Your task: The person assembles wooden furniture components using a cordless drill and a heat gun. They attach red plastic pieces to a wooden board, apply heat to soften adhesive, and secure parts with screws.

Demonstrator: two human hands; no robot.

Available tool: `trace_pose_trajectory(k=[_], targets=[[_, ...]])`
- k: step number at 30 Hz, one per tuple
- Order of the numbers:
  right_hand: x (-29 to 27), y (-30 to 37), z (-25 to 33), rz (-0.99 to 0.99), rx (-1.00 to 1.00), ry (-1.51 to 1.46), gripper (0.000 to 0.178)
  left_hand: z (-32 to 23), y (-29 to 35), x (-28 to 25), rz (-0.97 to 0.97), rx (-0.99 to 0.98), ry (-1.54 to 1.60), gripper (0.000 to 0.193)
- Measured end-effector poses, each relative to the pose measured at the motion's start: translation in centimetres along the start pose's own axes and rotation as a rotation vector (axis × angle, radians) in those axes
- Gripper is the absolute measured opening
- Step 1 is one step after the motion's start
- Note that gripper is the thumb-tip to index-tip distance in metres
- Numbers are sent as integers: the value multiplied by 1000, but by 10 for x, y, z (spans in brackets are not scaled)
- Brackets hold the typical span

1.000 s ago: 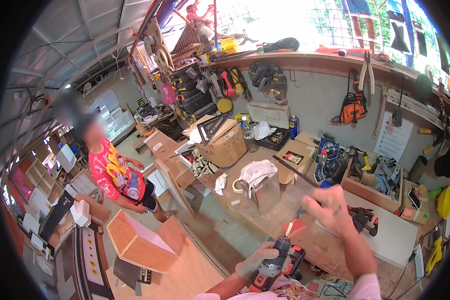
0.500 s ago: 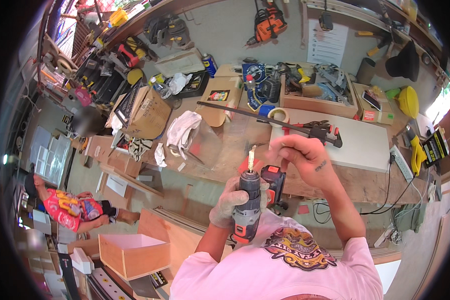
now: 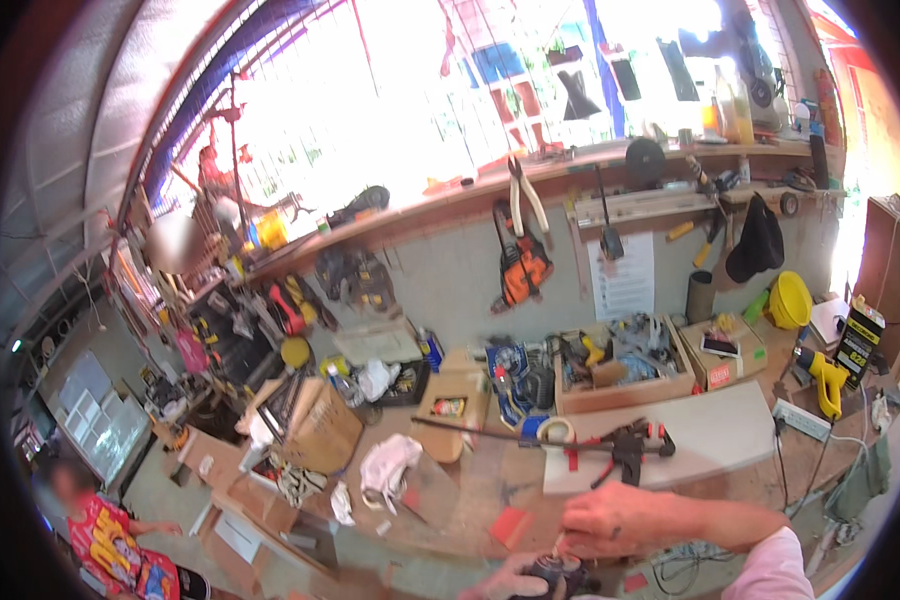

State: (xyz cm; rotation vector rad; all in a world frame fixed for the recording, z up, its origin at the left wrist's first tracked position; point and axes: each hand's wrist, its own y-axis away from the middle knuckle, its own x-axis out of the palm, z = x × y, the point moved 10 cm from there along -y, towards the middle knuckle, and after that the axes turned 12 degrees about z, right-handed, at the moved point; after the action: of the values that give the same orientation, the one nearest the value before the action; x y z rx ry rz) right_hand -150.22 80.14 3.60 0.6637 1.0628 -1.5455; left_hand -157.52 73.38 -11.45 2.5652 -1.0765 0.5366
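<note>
At the lower edge, my left hand (image 3: 510, 582) in a pale glove is wrapped round a dark cordless drill (image 3: 560, 576), most of which is cut off by the picture's edge. My bare right hand (image 3: 608, 520) is closed just above the drill's chuck, fingers pressed together. Whatever lies between those fingers is hidden; a bit of something pale shows under them. Beyond the hands, a black and red bar clamp (image 3: 627, 452) lies across a white board (image 3: 710, 425) on the workbench. A roll of tape (image 3: 556, 431) sits beside the clamp's bar.
The wooden workbench (image 3: 450, 510) holds a tool-filled wooden box (image 3: 625, 385), a cardboard box (image 3: 315, 425), a white cloth (image 3: 390, 468) and a yellow heat gun (image 3: 828, 385). Cords trail near a power strip (image 3: 802, 420). A person in red (image 3: 115, 540) stands at far left.
My view has tilted up, so the hands and drill sit lower in the picture. My right hand has moved from beside the drill to over its chuck.
</note>
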Motion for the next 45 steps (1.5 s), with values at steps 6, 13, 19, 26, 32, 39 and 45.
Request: trace_pose_trajectory(k=[6, 13, 19, 26, 32, 39, 45], targets=[[15, 13, 6, 182, 157, 166, 21, 20, -24, -4, 53, -25, -70, 50], [11, 49, -7, 144, 407, 133, 32, 25, -47, -12, 25, 75, -70, 42], [42, 88, -30, -24, 216, -203, 64, -54, -57, -37, -239, 261, 141, 32], [262, 158, -135, -711, 836, -1246, 26, -71, -93, -54, -397, 474, 552, 31], [222, 177, -84, -826, 884, -1004, 28, -51, -141, -17, -298, 341, 446, 49], [185, 213, -44, -1340, 486, -1179, 45, -38, -184, -4, -17, 370, 86, 45], [168, 220, 7, -1007, 929, -230, 32, -45, -212, 20, 184, 289, 143, 31]])
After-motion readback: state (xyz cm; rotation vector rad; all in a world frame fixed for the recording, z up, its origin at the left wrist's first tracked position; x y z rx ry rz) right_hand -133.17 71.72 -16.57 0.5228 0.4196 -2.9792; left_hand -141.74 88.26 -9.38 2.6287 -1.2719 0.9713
